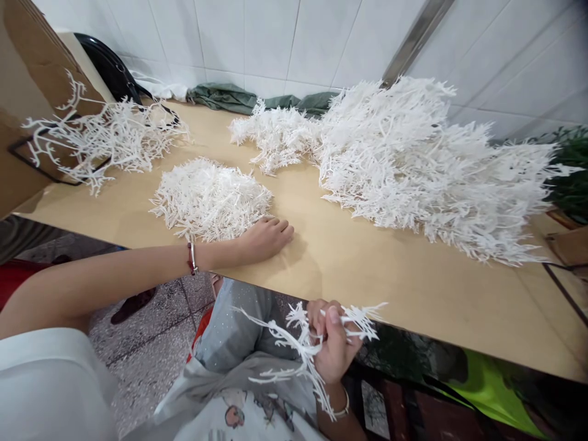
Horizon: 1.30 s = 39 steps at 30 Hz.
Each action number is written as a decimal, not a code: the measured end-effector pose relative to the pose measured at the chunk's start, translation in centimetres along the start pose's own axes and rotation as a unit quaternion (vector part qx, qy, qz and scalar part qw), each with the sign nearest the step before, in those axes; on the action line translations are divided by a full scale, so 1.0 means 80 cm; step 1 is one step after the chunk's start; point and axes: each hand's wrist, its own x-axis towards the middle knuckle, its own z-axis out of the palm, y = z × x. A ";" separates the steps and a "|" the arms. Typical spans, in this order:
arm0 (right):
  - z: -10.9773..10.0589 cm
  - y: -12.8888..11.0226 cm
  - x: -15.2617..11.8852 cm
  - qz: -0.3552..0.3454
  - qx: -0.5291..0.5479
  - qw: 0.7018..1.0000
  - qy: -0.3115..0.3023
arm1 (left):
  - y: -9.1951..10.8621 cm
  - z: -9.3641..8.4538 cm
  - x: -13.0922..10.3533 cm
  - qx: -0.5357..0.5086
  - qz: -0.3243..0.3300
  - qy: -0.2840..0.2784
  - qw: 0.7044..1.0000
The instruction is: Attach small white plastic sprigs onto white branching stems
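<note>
My right hand (333,343), with a bracelet at its wrist, is closed around a white artificial branch (298,343) near my lap, below the table's front edge. Thin forked twigs stick out on both sides of the fist. My left hand (269,237) rests on the table with its fingers curled under. No object shows in it, and its palm side is hidden. It lies against the right edge of a small pile of short white sprigs (211,199). A bracelet (192,257) circles that wrist.
A large heap of white artificial branches (432,165) covers the right of the tan table (358,263), with a smaller clump (280,135) beside it. Longer bare white stems (114,135) lie tangled at left near a cardboard box (37,92). Green cloth (225,97) lies along the tiled wall.
</note>
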 end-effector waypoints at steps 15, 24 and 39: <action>-0.010 -0.003 0.002 0.010 0.012 1.000 0.014 | -0.043 -0.045 0.034 -0.263 -0.088 0.074 0.958; -0.009 0.008 0.003 0.010 0.026 1.000 0.007 | -0.139 -0.084 0.039 -0.253 -0.206 0.302 0.896; -0.001 0.016 0.003 0.069 0.012 0.998 -0.009 | -0.155 -0.056 -0.031 -0.225 -0.142 0.205 0.942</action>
